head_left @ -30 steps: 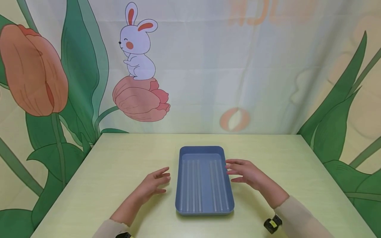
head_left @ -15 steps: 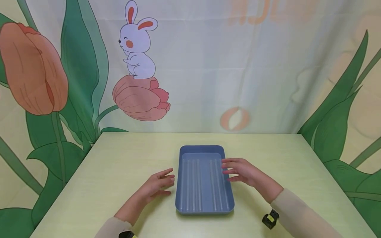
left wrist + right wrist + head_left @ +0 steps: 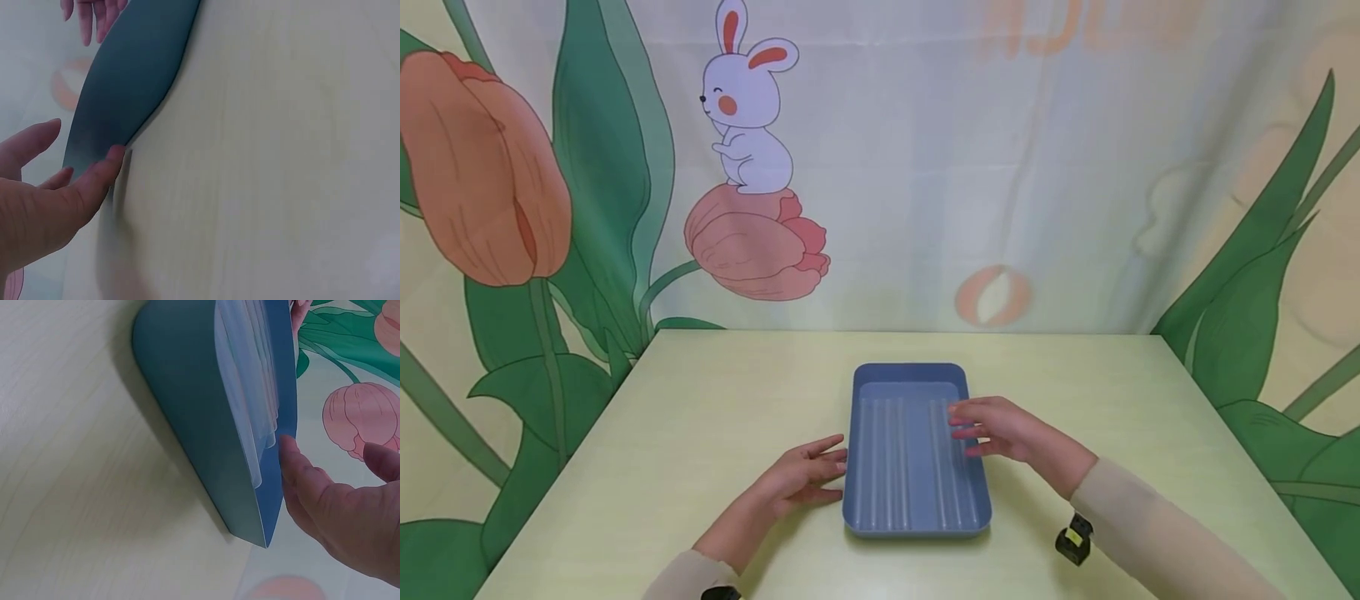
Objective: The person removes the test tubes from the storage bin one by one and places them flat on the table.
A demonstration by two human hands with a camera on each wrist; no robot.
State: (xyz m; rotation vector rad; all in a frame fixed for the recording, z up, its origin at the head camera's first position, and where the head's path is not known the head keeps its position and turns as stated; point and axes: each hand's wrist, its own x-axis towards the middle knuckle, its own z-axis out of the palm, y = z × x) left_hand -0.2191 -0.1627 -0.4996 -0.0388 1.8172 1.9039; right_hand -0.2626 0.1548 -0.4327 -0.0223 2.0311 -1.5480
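Observation:
A blue rectangular tray (image 3: 919,467) lies lengthwise on the table, with long pale ribbed strips (image 3: 887,467) along its floor. I cannot tell whether these strips are part of it or separate pieces inside. My left hand (image 3: 801,479) is at the tray's left side, palm inward, its fingers extended loosely. In the left wrist view a fingertip of that hand meets or nearly meets the tray's wall (image 3: 134,69). My right hand (image 3: 1003,429) reaches over the right rim, fingers spread and slightly bent above the tray's inside. Neither hand grips anything.
The pale yellow table (image 3: 730,400) extends around the tray on all sides. Behind its far edge hangs a printed cloth (image 3: 895,167) with a rabbit and tulips. Dark wrist devices (image 3: 1075,537) sit at both sleeves.
My left hand has moved right, up to the tray's side. My right hand has shifted left, from beside the right rim to over it. The tray has stayed in place.

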